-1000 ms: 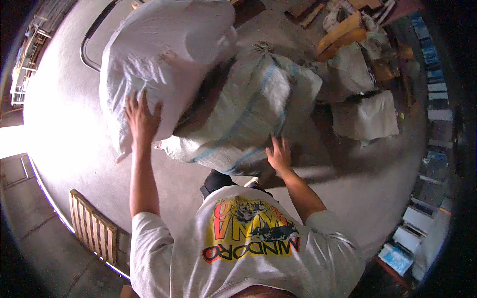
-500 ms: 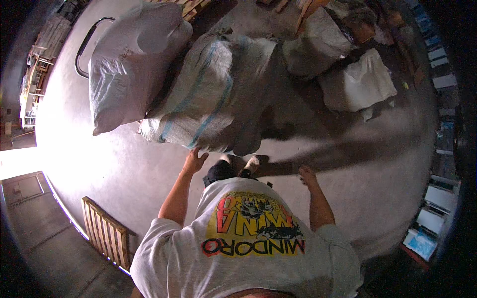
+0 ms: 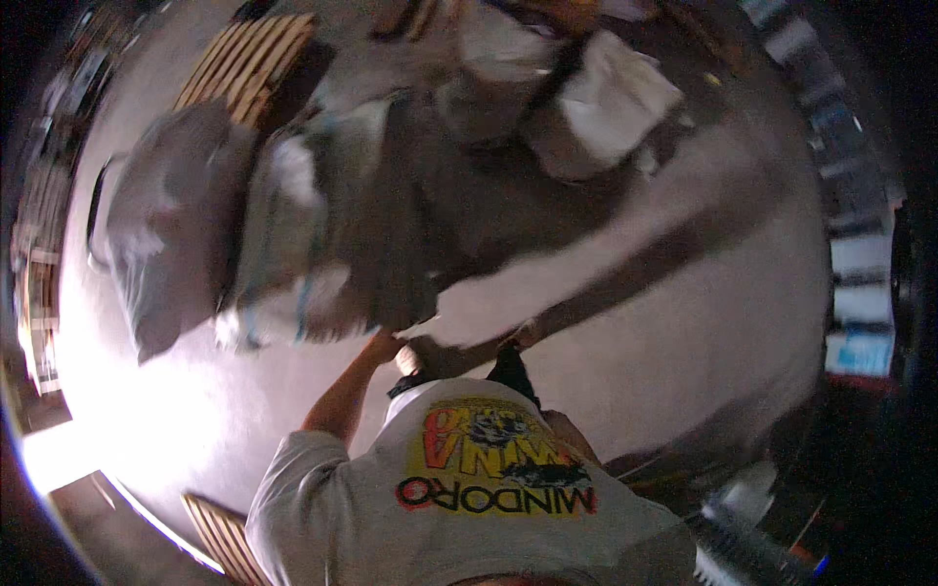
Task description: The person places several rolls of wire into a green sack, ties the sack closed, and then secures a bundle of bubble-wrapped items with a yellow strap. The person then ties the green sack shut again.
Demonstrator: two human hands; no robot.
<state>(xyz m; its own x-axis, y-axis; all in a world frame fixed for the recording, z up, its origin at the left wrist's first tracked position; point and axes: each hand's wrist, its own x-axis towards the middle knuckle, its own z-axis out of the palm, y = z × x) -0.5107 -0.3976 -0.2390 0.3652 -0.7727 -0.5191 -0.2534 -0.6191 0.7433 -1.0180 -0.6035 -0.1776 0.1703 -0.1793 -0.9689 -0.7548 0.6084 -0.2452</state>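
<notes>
A large, full woven sack (image 3: 342, 215) with blue stripes lies on the floor in front of me. My left hand (image 3: 385, 345) is at its near edge, the fingers closed on the sack material, though motion blurs them. Of my right arm only a bit of forearm (image 3: 572, 435) shows, close against my shirt; the right hand itself is hidden. Left of the striped sack, and close beside it, lies a bulging pale sack (image 3: 176, 215). My feet stand just short of the striped sack's near corner.
A white sack (image 3: 620, 98) and another pale sack (image 3: 503, 49) lie beyond, to the right. Wooden pallets (image 3: 249, 63) are at the far left and near left. A dark curved handle (image 3: 98, 215) stands by the left sack. Stacked goods (image 3: 860, 293) line the right side.
My view has turned to the right, so the sacks appear farther left and smeared. My right arm has drawn back toward my body and its hand is out of sight. My left hand stays at the sack's edge.
</notes>
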